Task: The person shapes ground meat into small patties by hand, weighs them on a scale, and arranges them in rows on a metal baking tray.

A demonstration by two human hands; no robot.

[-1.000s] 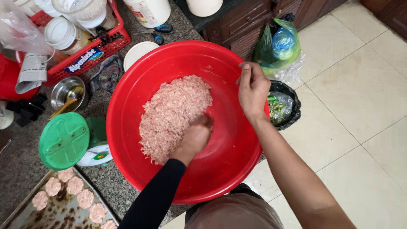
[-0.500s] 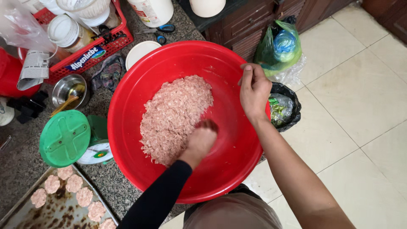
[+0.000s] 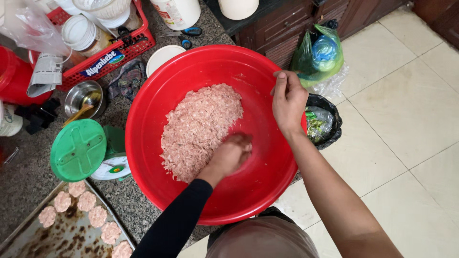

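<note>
1. The left hand [image 3: 229,155] has its fingers curled together into the mince [image 3: 201,129], closed on a pinch of it at the heap's 4 o'clock edge; how much they hold cannot be told. The black sleeve [image 3: 179,220] comes up from 6 o'clock.
2. The right hand [image 3: 288,100] clamps its fingers over the rim of the bowl [image 3: 248,191] at 3 o'clock, thumb inside and the other fingers outside, which looks meant to steady the bowl while the other hand digs.
3. The bowl is a wide red basin, partly overhanging the counter's edge toward the person. The pinkish, grainy mince is heaped in its left half, from 12 o'clock down to 7 o'clock; the right half of the bowl is bare.
4. At the bowl's 9 o'clock, just beside it, stands a scale [image 3: 81,150] with a round green pan, within easy reach of the left hand.
5. At 7 o'clock a stained metal tray [image 3: 28,241] holds flat round patties [image 3: 87,200] of the same pale meat, set close in rows.
6. At 10 o'clock a small steel cup [image 3: 83,98] holds a spoon. Beyond it a red basket [image 3: 138,45] holds lidded tubs and jars.
7. At 2 o'clock, on the tiled floor, a green bag [image 3: 318,55] sits above a black-lined bin [image 3: 322,124] with scraps in it.
</note>
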